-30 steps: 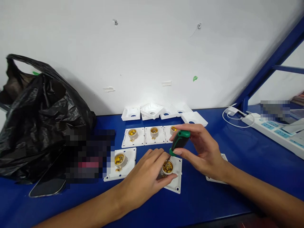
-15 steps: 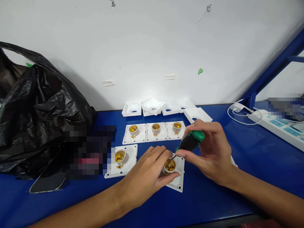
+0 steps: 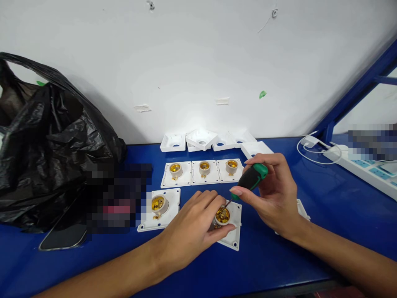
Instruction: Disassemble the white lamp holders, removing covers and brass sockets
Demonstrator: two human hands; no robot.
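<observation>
My left hand (image 3: 192, 231) is closed around a round lamp socket (image 3: 223, 215) with a brass-coloured inside, mounted on a white square base plate (image 3: 235, 233). The thumb rests in front of the socket and the fingers lie behind and over its left side. In my right hand (image 3: 276, 196) is a screwdriver (image 3: 249, 177) with a green and black handle, pinched between thumb and fingers. It tilts down to the left, its tip inside the socket. What exactly the tip touches is too small to tell. Left of my hands lies another plate with a lamp socket (image 3: 159, 205).
Behind my hands, three socket plates (image 3: 204, 173) lie in a row. White square covers (image 3: 173, 142) stand along the wall. At left are a black plastic bag (image 3: 62, 132) and a phone (image 3: 63, 238); at right, a power strip (image 3: 369, 167) and white cable (image 3: 313, 160). Another white plate (image 3: 302, 209) is partly behind my right wrist.
My right hand has turned slightly on the screwdriver handle, which now stands a little steeper. The left hand keeps its grip on the socket. The view has shifted slightly.
</observation>
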